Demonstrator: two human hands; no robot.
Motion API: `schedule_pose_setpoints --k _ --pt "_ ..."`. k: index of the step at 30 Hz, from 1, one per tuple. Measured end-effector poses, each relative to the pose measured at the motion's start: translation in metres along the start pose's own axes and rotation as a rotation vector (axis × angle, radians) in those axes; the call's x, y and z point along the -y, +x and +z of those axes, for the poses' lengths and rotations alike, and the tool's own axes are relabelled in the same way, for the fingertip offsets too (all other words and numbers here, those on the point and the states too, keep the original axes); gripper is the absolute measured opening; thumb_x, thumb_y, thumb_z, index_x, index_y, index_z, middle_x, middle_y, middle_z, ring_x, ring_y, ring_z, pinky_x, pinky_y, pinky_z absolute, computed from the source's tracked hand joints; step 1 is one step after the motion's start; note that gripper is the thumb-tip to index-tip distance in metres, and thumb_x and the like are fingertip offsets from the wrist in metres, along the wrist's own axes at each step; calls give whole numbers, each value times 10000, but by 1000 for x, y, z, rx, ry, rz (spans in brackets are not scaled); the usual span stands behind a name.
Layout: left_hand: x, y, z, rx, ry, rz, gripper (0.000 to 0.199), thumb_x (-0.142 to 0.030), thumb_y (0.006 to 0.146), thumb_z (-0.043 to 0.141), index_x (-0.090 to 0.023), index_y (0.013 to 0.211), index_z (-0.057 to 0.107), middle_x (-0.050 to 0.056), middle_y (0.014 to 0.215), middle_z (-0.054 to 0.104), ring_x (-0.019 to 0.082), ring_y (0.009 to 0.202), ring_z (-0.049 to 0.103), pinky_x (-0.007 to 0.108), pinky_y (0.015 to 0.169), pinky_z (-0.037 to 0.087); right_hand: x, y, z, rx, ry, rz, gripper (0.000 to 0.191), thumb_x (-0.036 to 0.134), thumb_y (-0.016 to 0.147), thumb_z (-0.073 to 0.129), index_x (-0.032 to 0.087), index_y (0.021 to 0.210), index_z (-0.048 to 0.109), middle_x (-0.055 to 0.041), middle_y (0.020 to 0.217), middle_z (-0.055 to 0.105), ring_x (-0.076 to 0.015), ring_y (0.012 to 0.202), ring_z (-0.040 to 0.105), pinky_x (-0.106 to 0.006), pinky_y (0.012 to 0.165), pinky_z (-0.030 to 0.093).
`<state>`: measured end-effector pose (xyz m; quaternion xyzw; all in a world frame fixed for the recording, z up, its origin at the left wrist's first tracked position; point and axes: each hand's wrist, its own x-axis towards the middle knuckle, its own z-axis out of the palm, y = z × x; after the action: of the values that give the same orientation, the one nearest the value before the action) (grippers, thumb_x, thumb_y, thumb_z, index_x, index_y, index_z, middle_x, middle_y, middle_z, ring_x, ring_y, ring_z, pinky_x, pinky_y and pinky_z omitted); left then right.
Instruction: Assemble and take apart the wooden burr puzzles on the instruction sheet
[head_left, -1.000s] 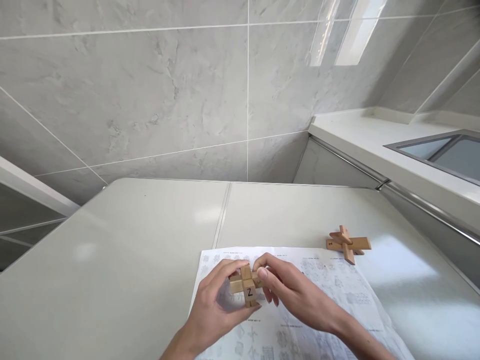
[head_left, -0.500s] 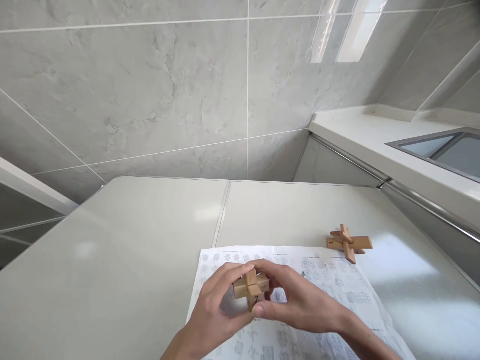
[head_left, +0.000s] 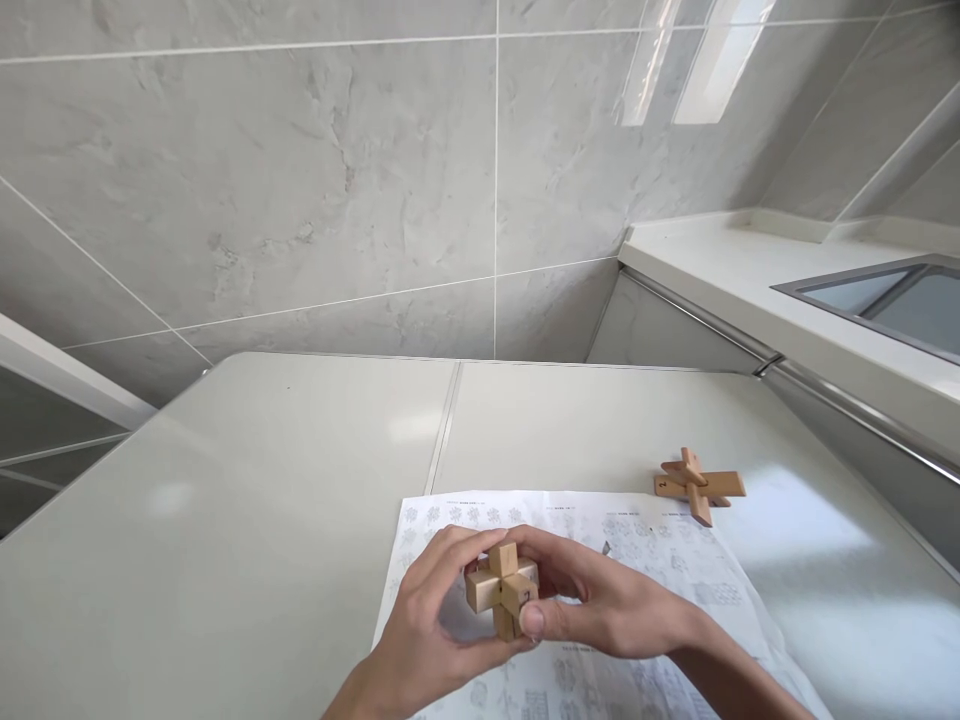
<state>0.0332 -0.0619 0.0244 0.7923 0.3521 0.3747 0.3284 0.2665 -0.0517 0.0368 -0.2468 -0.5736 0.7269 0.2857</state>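
Note:
Between my two hands is a wooden burr puzzle, its square-ended bars crossing one another and a dark number inked on one end. My left hand curls around its left side, thumb under it and fingers over the top. From the right, my right hand presses its thumb on the numbered end, with the other fingers behind the puzzle. Both hands are closed on it, just above a printed sheet of small line drawings. The puzzle's back is hidden by my fingers.
Another wooden puzzle, made of crossed flat pieces, lies on the pale table at the sheet's upper right. A small grey scrap rests on the paper. A tiled wall stands behind, and a white counter runs along the right.
The puzzle in my hands has turned, so its upper and left bar ends show more. My right thumb has shifted slightly right along with the numbered end.

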Motion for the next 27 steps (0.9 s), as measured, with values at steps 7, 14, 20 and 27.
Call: schedule_pose_setpoints --k 7,14,20,27 --pt "1 -1 1 -7 12 5 751 -293 838 939 -375 1479 556 36 1134 722 214 955 711 312 809 620 -2 0 -2 7 25 -2 440 501 989 771 256 1340 666 -18 1049 613 -174 894 543 -325 796 463" --pt "0 -1 -1 -1 22 15 754 -280 839 939 -377 1477 549 31 1134 722 215 960 711 321 820 624 -1 0 -1 10 20 10 457 473 991 778 265 1379 652 -27 1079 625 -181 914 571 -336 813 484" --pt "1 -1 -1 -11 31 24 737 -286 843 934 -368 1472 559 35 1143 728 214 960 715 318 819 624 0 1 0 -3 -10 19 481 506 979 780 268 1377 654 -30 1079 634 -192 924 578 -339 812 488" --pt "0 0 1 -2 19 19 716 -298 871 913 -373 1481 546 43 1146 721 222 967 713 329 823 620 3 1 -1 -6 -11 10 423 466 981 789 268 1337 675 -23 1099 634 -181 925 563 -342 839 475"
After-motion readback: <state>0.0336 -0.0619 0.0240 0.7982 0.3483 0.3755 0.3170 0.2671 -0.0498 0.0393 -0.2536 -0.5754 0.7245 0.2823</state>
